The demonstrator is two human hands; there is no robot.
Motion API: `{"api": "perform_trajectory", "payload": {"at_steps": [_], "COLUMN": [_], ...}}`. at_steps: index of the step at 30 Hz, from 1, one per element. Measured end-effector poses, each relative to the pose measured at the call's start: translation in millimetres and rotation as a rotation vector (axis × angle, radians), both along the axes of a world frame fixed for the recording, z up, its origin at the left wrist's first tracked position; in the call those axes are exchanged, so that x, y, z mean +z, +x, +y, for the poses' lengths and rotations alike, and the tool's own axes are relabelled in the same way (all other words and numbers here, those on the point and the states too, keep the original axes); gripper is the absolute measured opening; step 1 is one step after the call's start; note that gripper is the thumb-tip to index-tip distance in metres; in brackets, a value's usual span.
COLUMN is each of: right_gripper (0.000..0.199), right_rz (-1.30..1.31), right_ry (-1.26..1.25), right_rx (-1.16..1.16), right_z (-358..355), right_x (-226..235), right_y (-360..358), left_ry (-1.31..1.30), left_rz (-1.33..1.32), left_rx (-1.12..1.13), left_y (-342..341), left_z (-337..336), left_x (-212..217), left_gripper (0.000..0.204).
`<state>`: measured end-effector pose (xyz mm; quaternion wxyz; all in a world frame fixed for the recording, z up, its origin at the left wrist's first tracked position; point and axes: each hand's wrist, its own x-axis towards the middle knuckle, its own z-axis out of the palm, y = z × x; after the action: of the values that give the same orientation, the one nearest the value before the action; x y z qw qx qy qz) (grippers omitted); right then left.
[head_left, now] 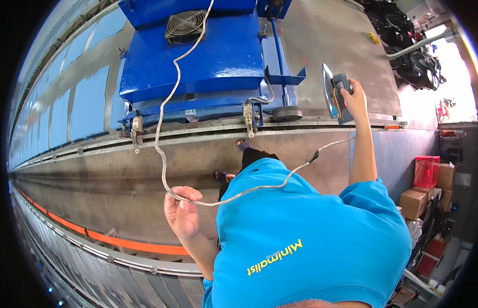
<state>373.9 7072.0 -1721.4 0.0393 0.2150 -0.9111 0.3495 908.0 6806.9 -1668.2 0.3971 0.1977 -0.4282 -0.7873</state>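
Note:
My right hand (356, 100) is wrapped round the dark grey handle of a clothes iron (337, 97), held tilted on its side over the metal table top. Its shiny soleplate faces left. In my left hand (182, 209), low and left of my body, a pale cord (161, 131) is pinched between thumb and fingers. From there the cord runs up across a blue machine to the top edge. Its other stretch sags across my chest, passes a dark taped spot, and rises toward my right forearm; where it meets the iron is hidden.
A blue machine (198, 69) with a round fan grille sits on rails ahead. The metal table (326, 31) extends beyond the iron. Light blue panels (87, 105) lie along the left. Cardboard boxes (414, 203) and a red crate (426, 172) stand at right. An orange rail (136, 246) runs at lower left.

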Motion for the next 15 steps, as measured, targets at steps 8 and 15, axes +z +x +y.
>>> {"api": "perform_trajectory", "payload": {"at_steps": [8, 15], "right_gripper": [0.044, 0.04], "right_rz": [-0.075, -0.051], "right_ry": [0.083, 0.162], "right_rx": [0.038, 0.435], "right_z": [-73, -154], "right_x": [-27, -87], "right_y": [-75, -147], "left_ry": [-0.021, -0.032], "left_rz": [-0.047, -0.058], "left_rx": [0.055, 0.112], "left_y": [-51, -117], "left_z": [24, 57], "left_x": [10, 15], "left_gripper": [0.023, 0.023]}}
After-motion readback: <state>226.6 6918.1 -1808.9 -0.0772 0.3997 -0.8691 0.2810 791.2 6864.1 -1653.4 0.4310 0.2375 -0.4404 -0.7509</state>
